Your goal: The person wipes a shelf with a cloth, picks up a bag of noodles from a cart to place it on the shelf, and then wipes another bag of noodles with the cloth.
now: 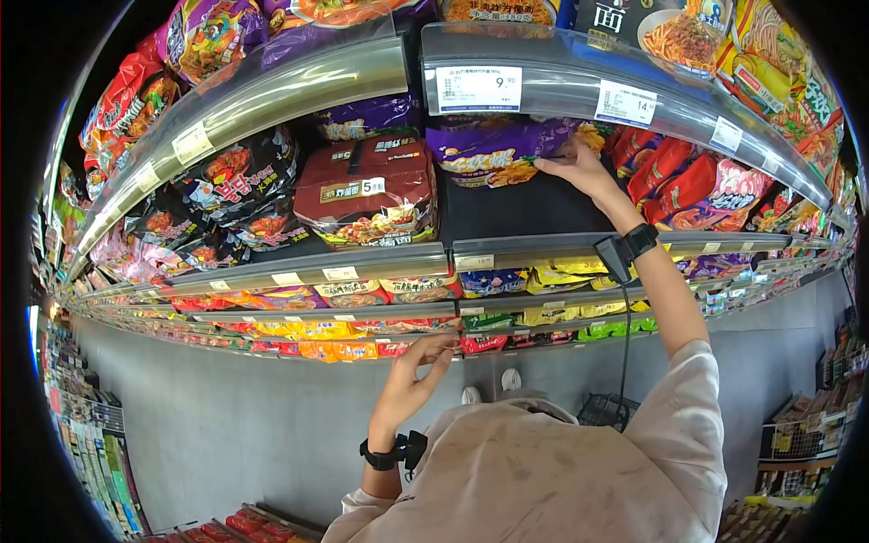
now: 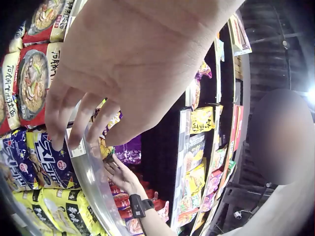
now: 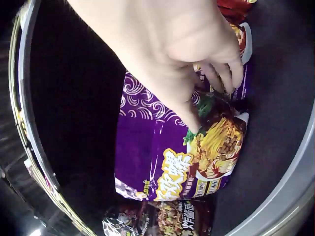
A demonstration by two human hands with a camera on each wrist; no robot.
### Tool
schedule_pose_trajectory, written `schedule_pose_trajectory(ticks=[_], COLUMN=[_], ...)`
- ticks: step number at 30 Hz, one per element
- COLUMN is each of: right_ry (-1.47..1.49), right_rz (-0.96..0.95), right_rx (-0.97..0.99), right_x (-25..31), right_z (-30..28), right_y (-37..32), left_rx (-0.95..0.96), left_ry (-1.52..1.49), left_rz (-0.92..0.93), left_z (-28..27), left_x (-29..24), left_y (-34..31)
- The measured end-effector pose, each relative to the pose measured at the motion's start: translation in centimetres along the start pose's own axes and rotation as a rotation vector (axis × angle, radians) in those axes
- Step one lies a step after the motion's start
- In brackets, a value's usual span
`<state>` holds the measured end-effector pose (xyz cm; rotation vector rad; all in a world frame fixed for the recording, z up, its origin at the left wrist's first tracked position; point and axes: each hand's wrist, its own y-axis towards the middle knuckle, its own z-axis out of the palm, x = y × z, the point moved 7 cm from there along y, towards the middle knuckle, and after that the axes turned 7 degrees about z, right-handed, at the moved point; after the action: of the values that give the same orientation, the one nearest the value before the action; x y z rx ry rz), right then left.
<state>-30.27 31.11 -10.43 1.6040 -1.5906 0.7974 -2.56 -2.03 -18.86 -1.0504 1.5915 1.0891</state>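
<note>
Purple bag: seen on the dark shelf, under the upper price rail; set well back from the front lip, nr the maroon pack.
R hand: R hand clamped on the purple bag at its R end; thumb laid on the printed front, other fingers bent round the top edge, tips partly hidden.
L hand: L hand held low, out in front of the lower shelves; fingers loosely bent, nothing seen held, no pack touched.
Hands: well apart, one up on the shelf, one down below; purple bag gripped by R only.
Neighbours: black packs stacked beyond the maroon pack on the L; red packs leant on the R, close to R forearm.
Grip risk: film could be slid out of the fingers, as only one end is pinched and the rest is left w/o support; purple bag could then be swung or tipped.
Overhead risk: top edge or knuckles could be caught on the upper price rail, cause: tight gap above.
Side risk: maroon pack could be nudged, cause: purple bag's far end nr it; red packs could be brushed loose by wrist or forearm.
Cable risk: cable hung from the R wrist camera could be snagged on the front lip if the arm is moved sideways.
Unclear: how firmly it's pinched can't be told.
</note>
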Motion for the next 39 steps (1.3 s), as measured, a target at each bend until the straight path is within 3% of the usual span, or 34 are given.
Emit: schedule_pose_trajectory(ticks=[1,6,11,14,17,20,22,25,32,34,38,39], right_ry=[0.228,0.078,0.285,0.293,0.383,0.392,0.403,0.439,0.391,0.35,0.365,0.373], right_rz=[-0.025,-0.24,-0.136,-0.137,-0.038,0.048,0.167,0.191,0.217,-0.031,-0.031,-0.029], right_rx=[0.122,0.133,0.146,-0.004,-0.012,0.007,0.016,0.066,0.124,0.101,0.138,0.145], right_x=[0.2,0.4,0.4,-0.9,1.4,0.0,-2.4,-0.1,-2.9,-1.2,-1.6,-1.7], right_z=[0.7,0.8,-0.7,-2.7,-4.6,-5.4,-5.4,-4.9,-6.0,-6.3,-6.6,-6.6], right_y=[0.1,0.8,-1.2,-2.1,-5.6,-6.9,-7.5,-10.7,-11.1,-11.4,-11.2,-11.1], left_rx=[0.006,-0.005,-0.011,-0.054,-0.046,-0.042,-0.11,-0.184,-0.183,-0.199,-0.209,-0.209], left_ry=[-0.002,0.004,-0.077,-0.275,-0.352,-0.407,-0.676,-0.922,-0.538,-0.511,-0.35,-0.212], left_rz=[-0.006,0.035,0.013,-0.029,-0.007,-0.008,0.02,0.057,0.102,0.119,0.176,0.071], left_z=[0.0,0.1,0.4,1.4,2.4,3.9,5.0,6.1,6.0,5.8,4.8,4.2], left_x=[0.0,-0.2,0.2,1.8,1.1,-0.9,-2.0,-3.4,-2.5,-2.9,-3.0,-2.7], left_y=[0.1,1.1,2.4,3.8,6.1,8.7,10.2,12.2,13.8,13.7,13.2,12.9])
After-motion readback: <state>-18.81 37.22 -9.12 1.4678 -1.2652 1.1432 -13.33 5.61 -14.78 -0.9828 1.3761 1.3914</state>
